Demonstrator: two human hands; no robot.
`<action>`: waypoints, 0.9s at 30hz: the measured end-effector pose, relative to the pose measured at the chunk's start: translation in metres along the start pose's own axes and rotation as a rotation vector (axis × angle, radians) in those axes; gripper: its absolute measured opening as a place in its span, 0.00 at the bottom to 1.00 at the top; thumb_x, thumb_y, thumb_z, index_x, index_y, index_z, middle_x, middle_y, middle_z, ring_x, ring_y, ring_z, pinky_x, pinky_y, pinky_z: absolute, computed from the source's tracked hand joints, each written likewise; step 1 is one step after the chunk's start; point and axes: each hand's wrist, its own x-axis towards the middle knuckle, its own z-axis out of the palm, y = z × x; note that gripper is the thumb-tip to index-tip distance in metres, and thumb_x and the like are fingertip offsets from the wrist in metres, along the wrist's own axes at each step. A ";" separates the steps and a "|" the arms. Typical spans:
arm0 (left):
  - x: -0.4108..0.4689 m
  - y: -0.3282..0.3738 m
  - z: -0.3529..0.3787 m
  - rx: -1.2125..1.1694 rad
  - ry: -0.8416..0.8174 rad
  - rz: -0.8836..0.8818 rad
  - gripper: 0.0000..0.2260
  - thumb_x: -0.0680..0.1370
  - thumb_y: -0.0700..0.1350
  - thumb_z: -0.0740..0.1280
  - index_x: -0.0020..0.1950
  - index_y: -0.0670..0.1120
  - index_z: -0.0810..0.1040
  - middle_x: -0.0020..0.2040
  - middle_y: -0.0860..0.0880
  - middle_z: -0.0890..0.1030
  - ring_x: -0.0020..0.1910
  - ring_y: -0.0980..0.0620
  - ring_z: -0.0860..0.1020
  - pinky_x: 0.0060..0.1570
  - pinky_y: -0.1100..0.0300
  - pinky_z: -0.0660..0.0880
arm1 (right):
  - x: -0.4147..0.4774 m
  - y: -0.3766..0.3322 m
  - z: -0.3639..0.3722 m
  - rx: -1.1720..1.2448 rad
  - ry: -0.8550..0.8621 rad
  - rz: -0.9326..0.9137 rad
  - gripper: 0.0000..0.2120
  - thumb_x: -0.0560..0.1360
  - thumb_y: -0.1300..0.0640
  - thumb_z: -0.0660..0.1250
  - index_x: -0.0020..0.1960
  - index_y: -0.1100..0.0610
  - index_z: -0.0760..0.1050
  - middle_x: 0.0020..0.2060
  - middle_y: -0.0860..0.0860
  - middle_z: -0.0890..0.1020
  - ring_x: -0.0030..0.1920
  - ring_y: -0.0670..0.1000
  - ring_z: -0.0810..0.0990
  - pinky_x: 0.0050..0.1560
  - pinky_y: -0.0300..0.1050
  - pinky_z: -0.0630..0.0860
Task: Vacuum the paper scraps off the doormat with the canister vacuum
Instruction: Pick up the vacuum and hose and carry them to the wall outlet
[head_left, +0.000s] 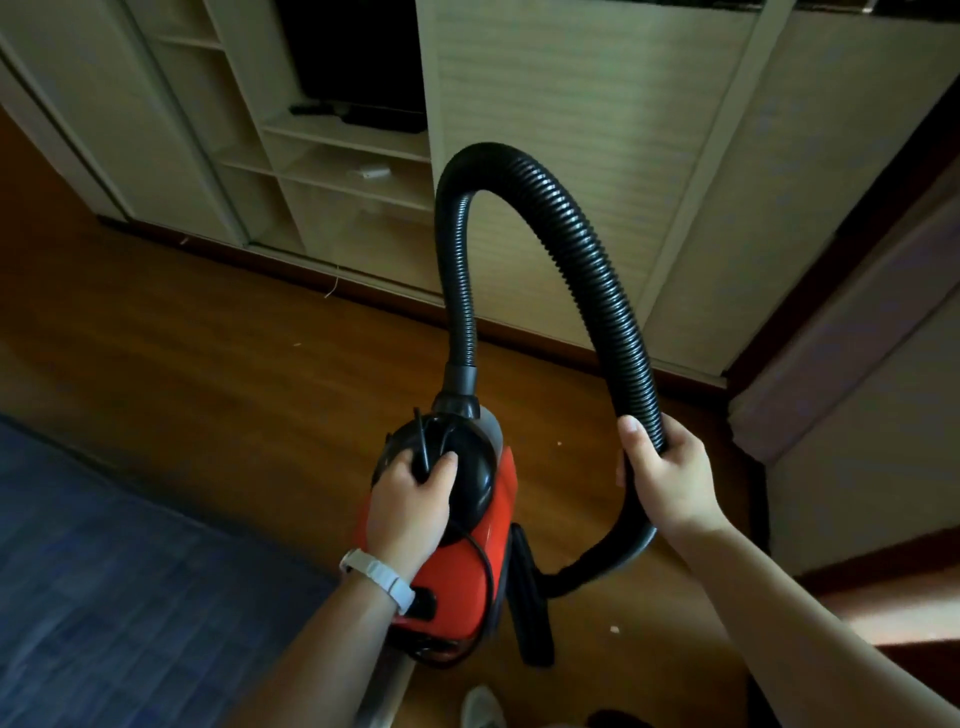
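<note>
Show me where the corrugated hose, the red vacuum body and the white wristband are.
corrugated hose (587, 228): head view, on the ribbed right side of the arch.
red vacuum body (467, 577): head view, on its red side panel.
white wristband (379, 577): head view, on the strap.

I can make out no readable text, label, brand or number on anything in my view.

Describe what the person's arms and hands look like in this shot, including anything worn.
Both forearms are bare, with no sleeves in view and no gloves. The left hand has a white band around its wrist, smooth and narrow, like a watch or fitness strap; its face is not visible. The right hand and its wrist carry nothing: no ring, watch or bracelet shows. The fingers have short, unpainted nails.
</note>
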 end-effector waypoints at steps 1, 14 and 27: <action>0.015 0.004 -0.004 0.004 0.010 -0.001 0.07 0.78 0.54 0.67 0.49 0.53 0.80 0.43 0.54 0.82 0.42 0.55 0.80 0.45 0.53 0.78 | 0.014 -0.005 0.007 -0.012 -0.006 -0.011 0.18 0.75 0.45 0.65 0.37 0.60 0.72 0.25 0.52 0.77 0.23 0.43 0.73 0.27 0.33 0.71; 0.173 0.034 -0.012 0.003 0.150 -0.071 0.07 0.78 0.54 0.66 0.47 0.51 0.79 0.40 0.50 0.82 0.41 0.51 0.81 0.40 0.55 0.76 | 0.201 -0.008 0.105 0.087 -0.228 -0.023 0.22 0.72 0.37 0.67 0.39 0.57 0.73 0.25 0.50 0.77 0.25 0.48 0.75 0.28 0.39 0.73; 0.304 0.101 -0.011 -0.087 0.410 -0.190 0.05 0.79 0.50 0.66 0.44 0.53 0.78 0.35 0.48 0.80 0.33 0.49 0.79 0.32 0.54 0.75 | 0.389 -0.040 0.196 0.026 -0.548 -0.005 0.12 0.79 0.47 0.65 0.40 0.52 0.73 0.29 0.49 0.75 0.26 0.46 0.74 0.28 0.38 0.74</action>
